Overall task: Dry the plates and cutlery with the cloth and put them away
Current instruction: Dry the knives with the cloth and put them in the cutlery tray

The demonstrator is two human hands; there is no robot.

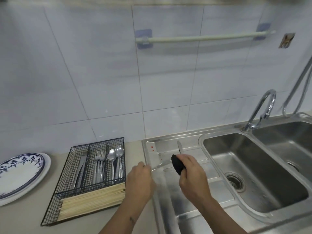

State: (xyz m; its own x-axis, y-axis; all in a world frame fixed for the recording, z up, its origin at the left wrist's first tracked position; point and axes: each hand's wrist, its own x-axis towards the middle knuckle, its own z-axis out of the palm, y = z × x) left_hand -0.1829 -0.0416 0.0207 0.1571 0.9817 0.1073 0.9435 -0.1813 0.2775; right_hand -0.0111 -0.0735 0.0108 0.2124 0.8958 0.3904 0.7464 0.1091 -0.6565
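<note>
Left of the wire cutlery tray (87,176) I see stacked plates (20,174). Right of the tray, my left hand (140,181) pinches a blurred knife (161,163) over the drainboard (189,196). Further right, my right hand (192,173) grips the dark cloth (177,164); another knife (179,146) lies beyond it.

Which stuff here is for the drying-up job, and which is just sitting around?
For the job:
black cloth in the right hand
knife in the left hand
second knife on the drainer
wire cutlery tray
plates

Just there:
tap
towel rail
sink bowls
</note>
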